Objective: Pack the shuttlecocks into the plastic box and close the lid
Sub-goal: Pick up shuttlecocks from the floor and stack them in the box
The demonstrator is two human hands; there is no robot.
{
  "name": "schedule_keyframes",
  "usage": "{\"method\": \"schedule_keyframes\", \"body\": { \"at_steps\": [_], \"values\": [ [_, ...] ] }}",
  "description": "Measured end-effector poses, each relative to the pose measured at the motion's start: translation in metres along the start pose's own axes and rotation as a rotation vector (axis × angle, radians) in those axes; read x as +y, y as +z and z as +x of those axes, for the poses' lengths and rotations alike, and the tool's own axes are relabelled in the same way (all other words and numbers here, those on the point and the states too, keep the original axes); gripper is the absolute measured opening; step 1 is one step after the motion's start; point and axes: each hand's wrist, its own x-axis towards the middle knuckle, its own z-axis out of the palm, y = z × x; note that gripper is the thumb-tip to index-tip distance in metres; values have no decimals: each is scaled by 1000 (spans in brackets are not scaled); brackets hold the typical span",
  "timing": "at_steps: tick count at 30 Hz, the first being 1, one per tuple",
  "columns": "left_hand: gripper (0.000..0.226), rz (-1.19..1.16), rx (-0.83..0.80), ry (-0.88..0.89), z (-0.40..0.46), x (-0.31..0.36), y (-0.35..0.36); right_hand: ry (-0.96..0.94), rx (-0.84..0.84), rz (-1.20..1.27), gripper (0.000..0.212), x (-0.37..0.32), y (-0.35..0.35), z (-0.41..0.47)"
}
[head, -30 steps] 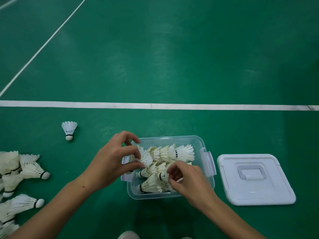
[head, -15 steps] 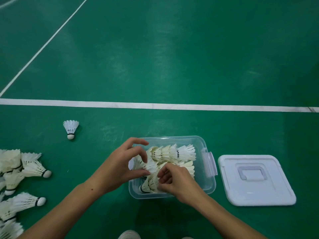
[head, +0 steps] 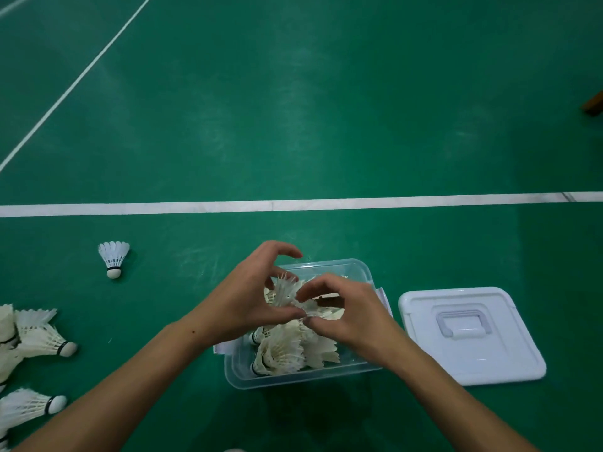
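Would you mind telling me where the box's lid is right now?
In the head view, the white lid lies flat on the green court floor, handle up, just right of the clear plastic box and beside the right hand.

Both hands, the left hand (head: 243, 301) and right hand (head: 346, 316), crowd the mouth of the clear plastic box (head: 293, 378), itself heaped with white feathered shuttlecocks (head: 287, 350). The flat white plastic lid (head: 470, 334) lies just beside the box's right wall. Between the box and the loose white shuttlecocks on the left (head: 36, 337) runs a broad strip of bare green court floor (head: 156, 288).

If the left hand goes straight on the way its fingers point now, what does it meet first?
Probably the right hand: the left hand points rightward over the plastic box, holding a shuttlecock between them. Depth is unclear.
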Motion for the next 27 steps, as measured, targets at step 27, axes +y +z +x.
{"method": "schedule_keyframes", "body": {
  "at_steps": [27],
  "values": [
    [81,661,-114,14,-61,-50,49,109,-242,-414,14,27,48,-12]
  ]
}}
